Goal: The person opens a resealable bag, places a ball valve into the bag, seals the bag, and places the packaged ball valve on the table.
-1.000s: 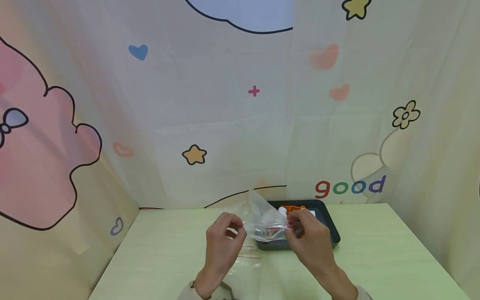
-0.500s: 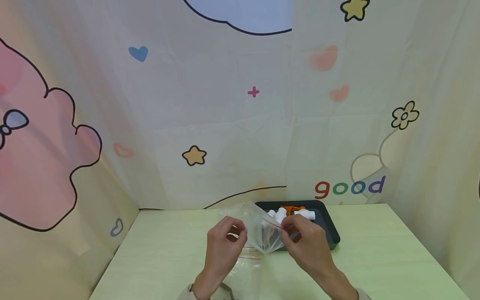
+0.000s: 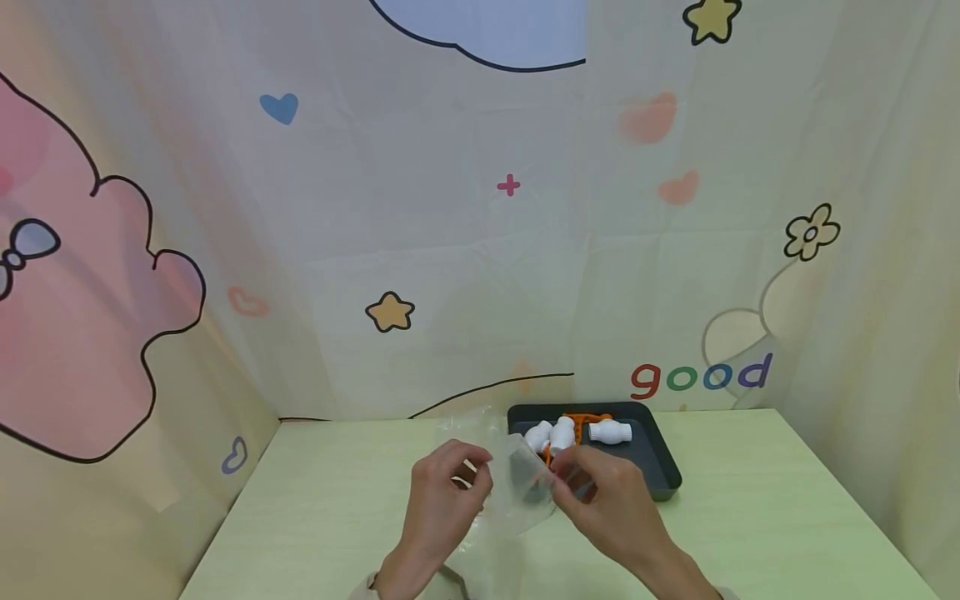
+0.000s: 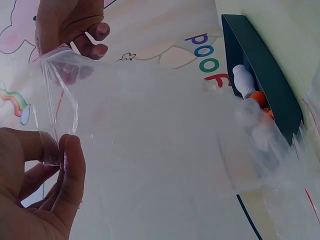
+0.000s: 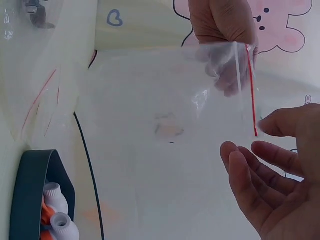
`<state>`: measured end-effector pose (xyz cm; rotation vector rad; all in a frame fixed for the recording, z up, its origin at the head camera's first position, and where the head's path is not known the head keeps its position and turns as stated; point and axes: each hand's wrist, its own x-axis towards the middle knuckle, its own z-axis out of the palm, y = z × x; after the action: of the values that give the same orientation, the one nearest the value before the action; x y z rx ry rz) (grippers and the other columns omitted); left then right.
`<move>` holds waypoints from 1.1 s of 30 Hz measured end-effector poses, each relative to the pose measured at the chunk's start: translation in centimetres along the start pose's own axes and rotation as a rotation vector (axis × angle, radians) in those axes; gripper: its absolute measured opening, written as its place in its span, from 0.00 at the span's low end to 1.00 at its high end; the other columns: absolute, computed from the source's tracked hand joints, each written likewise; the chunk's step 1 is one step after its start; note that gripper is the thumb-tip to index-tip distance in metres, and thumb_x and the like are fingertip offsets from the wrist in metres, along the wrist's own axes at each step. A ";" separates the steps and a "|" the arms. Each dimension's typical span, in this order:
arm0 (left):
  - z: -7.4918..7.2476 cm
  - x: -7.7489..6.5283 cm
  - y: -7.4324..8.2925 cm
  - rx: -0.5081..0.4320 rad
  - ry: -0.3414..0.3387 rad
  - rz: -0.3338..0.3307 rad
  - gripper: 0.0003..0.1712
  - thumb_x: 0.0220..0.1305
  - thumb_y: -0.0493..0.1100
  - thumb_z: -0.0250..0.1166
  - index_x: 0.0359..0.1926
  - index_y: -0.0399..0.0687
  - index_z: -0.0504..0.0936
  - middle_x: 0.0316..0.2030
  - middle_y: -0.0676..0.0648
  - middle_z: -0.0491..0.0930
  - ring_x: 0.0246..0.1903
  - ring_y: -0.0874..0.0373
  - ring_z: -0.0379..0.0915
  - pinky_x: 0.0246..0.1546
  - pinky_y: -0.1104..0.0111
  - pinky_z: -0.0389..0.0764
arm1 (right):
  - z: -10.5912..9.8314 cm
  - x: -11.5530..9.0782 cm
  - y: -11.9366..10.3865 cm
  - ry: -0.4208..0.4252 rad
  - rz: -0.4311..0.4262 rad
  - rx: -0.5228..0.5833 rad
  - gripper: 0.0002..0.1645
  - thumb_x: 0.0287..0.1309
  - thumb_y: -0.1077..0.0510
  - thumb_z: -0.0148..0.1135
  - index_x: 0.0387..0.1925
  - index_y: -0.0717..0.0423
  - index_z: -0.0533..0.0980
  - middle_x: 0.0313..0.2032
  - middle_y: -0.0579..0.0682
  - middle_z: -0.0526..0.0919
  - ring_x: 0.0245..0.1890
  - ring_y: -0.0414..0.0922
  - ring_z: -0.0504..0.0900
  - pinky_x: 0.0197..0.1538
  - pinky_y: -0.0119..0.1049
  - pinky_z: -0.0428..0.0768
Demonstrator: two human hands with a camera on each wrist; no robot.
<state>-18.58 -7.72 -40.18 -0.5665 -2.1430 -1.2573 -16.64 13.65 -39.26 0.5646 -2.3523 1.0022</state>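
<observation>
Between my two hands hangs a clear zip bag [image 3: 525, 492] with a red line along its mouth, spread out in the right wrist view. My left hand [image 3: 450, 483] pinches one side of the mouth between thumb and fingers. In the left wrist view the mouth gapes a little beside the left fingertips [image 4: 72, 150]. My right hand [image 3: 603, 500] holds the opposite corner at the red line, its thumb [image 5: 280, 122] against the edge and its other fingers loosely curled. Nothing solid shows inside the bag; the tray shows through the plastic.
Behind the bag stands a dark tray [image 3: 663, 467] holding several white bulb-shaped pieces [image 3: 610, 432] and orange parts [image 3: 579, 425]. More clear bags [image 5: 40, 105] with red lines lie on the table nearer me. A grey strip-like object [image 3: 453, 579] shows beside my left wrist.
The bag has swung down and toward me, uncovering more of the tray. My right hand has moved slightly left and down, closer to the left hand, which has barely moved.
</observation>
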 end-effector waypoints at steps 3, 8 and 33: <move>-0.1 0.0 -0.1 0.007 0.012 0.025 0.14 0.49 0.24 0.64 0.28 0.50 0.84 0.24 0.56 0.80 0.18 0.74 0.74 0.20 0.82 0.77 | -0.4 -0.1 -0.4 0.012 -0.055 -0.008 0.14 0.52 0.62 0.72 0.38 0.44 0.78 0.32 0.35 0.81 0.26 0.25 0.77 0.27 0.23 0.78; -0.5 0.0 -0.3 0.041 0.039 0.054 0.14 0.46 0.23 0.65 0.26 0.48 0.84 0.24 0.55 0.79 0.19 0.74 0.72 0.21 0.83 0.76 | -1.7 0.3 -0.6 0.089 -0.183 -0.103 0.17 0.51 0.60 0.72 0.44 0.47 0.79 0.38 0.37 0.81 0.27 0.27 0.77 0.28 0.22 0.76; -1.2 -0.5 -1.3 0.032 0.018 -0.021 0.15 0.48 0.25 0.64 0.26 0.51 0.84 0.24 0.57 0.79 0.18 0.75 0.72 0.22 0.81 0.77 | -2.7 3.1 4.6 -0.385 -0.260 -0.501 0.44 0.59 0.28 0.56 0.73 0.36 0.60 0.76 0.49 0.56 0.75 0.56 0.56 0.67 0.70 0.57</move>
<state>-18.66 -9.45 -40.90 -0.5189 -2.1552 -1.2324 -20.81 18.09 -38.18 0.8859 -2.6323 0.1774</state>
